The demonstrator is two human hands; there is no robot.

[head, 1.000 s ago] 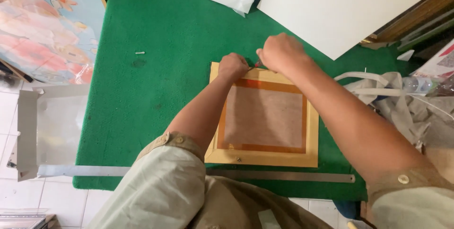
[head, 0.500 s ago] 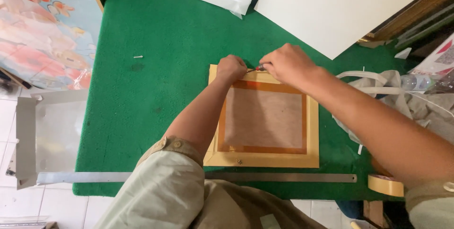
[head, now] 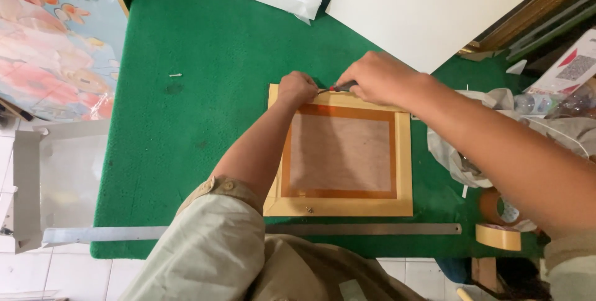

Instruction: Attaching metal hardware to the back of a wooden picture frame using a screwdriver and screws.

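We find the pale wooden picture frame (head: 340, 152) back-up on the green felt table (head: 205, 90). At its far rail, our left hand (head: 297, 88) pinches closed on something unseen, our right hand (head: 375, 77) grips a red-handled tool (head: 340, 87) (tip hidden). We judge a slip could gouge the rail.

A green felt-covered counter (head: 205, 59) carries a wooden picture frame (head: 340, 152) lying face down. Just in front of the frame lies a long metal ruler (head: 366, 229); beyond it, a white board (head: 422, 9); left of it, a small screw (head: 176, 75); right of it, tape rolls (head: 498, 236).
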